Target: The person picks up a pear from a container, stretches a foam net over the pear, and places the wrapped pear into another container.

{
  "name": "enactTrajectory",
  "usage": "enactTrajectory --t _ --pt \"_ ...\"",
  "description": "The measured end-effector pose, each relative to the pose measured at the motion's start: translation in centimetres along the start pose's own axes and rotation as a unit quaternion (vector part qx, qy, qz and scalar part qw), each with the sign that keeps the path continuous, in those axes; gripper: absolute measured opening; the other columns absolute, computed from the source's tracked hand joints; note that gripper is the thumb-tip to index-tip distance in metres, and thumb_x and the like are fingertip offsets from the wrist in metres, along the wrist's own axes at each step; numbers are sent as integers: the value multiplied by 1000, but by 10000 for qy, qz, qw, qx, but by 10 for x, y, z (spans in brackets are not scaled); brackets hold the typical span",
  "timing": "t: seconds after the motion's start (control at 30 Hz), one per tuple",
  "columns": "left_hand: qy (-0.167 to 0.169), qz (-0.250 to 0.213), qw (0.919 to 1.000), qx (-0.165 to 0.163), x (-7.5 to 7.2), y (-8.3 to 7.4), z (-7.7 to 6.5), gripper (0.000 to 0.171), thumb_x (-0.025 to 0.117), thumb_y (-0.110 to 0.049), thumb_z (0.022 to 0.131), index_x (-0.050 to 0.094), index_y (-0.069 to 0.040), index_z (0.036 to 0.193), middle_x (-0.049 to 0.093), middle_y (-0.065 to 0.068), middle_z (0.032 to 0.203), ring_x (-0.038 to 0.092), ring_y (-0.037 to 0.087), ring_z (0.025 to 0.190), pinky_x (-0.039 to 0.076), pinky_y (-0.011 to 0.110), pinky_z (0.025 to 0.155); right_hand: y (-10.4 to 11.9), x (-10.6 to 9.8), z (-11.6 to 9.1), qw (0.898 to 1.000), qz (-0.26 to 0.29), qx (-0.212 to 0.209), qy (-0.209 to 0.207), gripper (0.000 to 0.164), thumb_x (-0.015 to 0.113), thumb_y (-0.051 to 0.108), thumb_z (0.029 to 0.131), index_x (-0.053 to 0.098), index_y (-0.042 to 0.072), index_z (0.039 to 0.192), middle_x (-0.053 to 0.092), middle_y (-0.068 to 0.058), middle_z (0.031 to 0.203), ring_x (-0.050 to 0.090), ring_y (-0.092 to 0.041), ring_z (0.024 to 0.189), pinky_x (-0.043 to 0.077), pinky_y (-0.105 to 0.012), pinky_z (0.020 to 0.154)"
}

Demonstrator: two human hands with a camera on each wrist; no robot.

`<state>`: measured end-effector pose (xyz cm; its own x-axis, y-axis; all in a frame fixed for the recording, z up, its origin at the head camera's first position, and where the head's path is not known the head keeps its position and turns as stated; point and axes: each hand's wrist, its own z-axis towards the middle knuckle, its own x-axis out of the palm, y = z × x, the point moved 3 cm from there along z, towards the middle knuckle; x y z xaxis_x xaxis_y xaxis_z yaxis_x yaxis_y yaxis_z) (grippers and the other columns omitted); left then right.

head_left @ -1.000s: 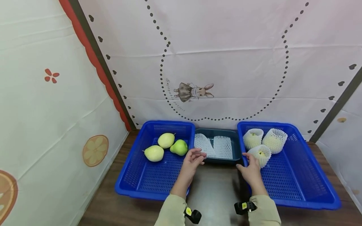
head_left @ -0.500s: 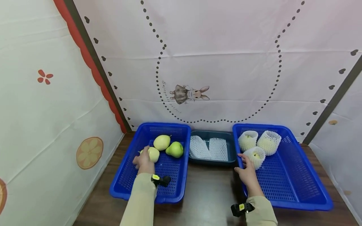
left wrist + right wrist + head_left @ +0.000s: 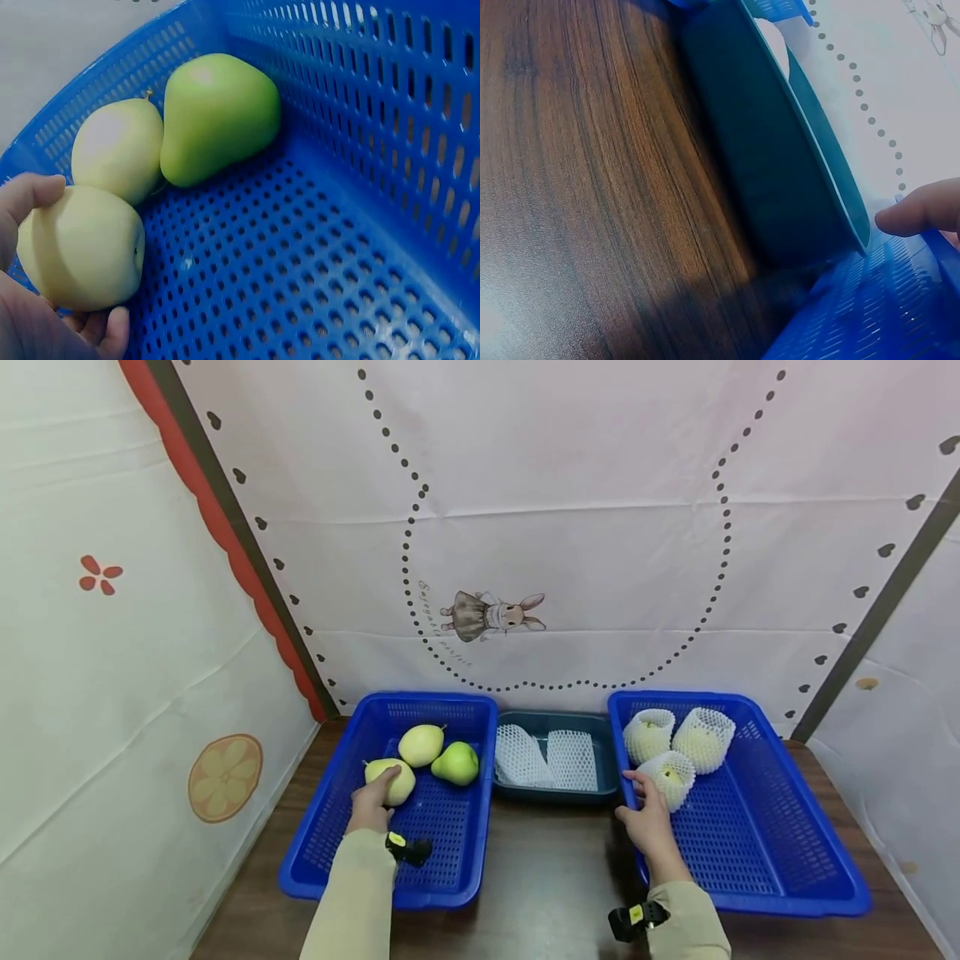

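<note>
In the head view, my left hand (image 3: 367, 808) grips a pale yellow pear (image 3: 402, 784) inside the left blue basket (image 3: 480, 852). The left wrist view shows the fingers curled round that pear (image 3: 90, 244), which still sits low in the basket. Beside it lie another pale pear (image 3: 420, 746) and a greener pear (image 3: 457, 764). My right hand (image 3: 651, 827) rests at the left rim of the right blue basket (image 3: 780, 860), fingers loosely bent, next to a pear in a white foam net (image 3: 670, 779). In the right wrist view, one finger (image 3: 922, 210) lies over that rim.
Between the baskets stands a dark teal tray (image 3: 551, 795) with two white foam nets (image 3: 572, 760) in it. Two more netted pears, one at the back left (image 3: 649, 735), sit in the right basket. A brown wooden table (image 3: 540, 877) carries everything; a printed cloth (image 3: 600, 568) hangs behind.
My left hand has moved left from beside the teal tray into the left basket and taken hold of the front pale pear. The right hand stays at the right basket's rim.
</note>
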<state>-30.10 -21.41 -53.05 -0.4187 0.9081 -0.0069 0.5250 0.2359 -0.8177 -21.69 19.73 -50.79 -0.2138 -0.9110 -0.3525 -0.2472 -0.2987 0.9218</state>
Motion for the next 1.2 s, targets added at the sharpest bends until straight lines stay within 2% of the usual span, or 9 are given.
enactTrajectory --t 0.17,0.3,0.47,0.53,0.63,0.73,0.83,0.97,1.2 --pt "48 -644 9977 193 10 -11 -15 94 67 -21 79 0 -8 144 18 24 141 30 31 125 34 41 101 0 0 1 10000 -38 -13 1 56 50 -7 83 36 8 135 27 -28 130 32 -42 115 37 -52 85" --pt "136 -1192 9910 593 29 -27 -30 90 67 -16 79 5 -15 144 18 21 141 31 31 123 35 40 99 0 -1 1 10000 -23 -52 -24 56 51 -7 82 36 7 134 28 -28 129 33 -42 115 37 -52 85" --pt "472 -1196 9840 1235 52 -37 -53 83 65 -8 78 15 -16 143 26 18 138 39 29 114 39 37 88 -1 -1 0 10000 1 -74 -58 57 51 -7 80 36 7 134 28 -27 129 34 -41 114 38 -50 84" --pt "692 -989 9810 1521 60 -36 -63 81 64 -4 77 17 -13 143 28 18 137 40 29 112 38 36 85 -1 0 0 10000 3 -76 -65 57 51 -7 80 36 6 134 28 -27 129 34 -41 114 38 -50 84" --pt "1008 -307 9740 2005 72 -30 -77 81 64 0 74 21 -9 141 29 18 138 38 29 115 35 37 90 -1 0 0 9999 27 -79 -62 56 51 -7 81 37 6 134 28 -28 129 34 -42 115 38 -52 86" --pt "1317 531 9569 2532 81 -22 -90 80 69 0 71 27 -7 139 29 17 139 36 31 119 33 42 96 0 0 0 10000 44 -73 -50 56 51 -7 82 37 6 134 27 -28 130 33 -42 116 37 -53 87" --pt "1677 1037 9374 2870 91 -13 -101 78 74 -2 69 34 -7 136 31 17 136 39 34 118 35 47 96 0 0 0 10000 55 -70 -42 55 52 -7 82 37 6 133 28 -28 130 33 -42 117 37 -53 87" --pt "2016 1303 9206 3080 104 -4 -113 78 77 -3 66 36 -7 134 35 15 131 42 33 114 38 46 93 2 0 -1 9999 64 -89 -43 55 52 -7 82 37 6 133 28 -28 129 33 -43 116 37 -53 87" --pt "2376 1435 9072 3161 123 8 -128 79 78 -5 65 37 -7 133 38 12 132 41 30 115 36 45 95 2 -1 -1 9999 80 -91 -78 55 52 -7 81 38 6 133 29 -28 129 33 -42 115 37 -53 87"
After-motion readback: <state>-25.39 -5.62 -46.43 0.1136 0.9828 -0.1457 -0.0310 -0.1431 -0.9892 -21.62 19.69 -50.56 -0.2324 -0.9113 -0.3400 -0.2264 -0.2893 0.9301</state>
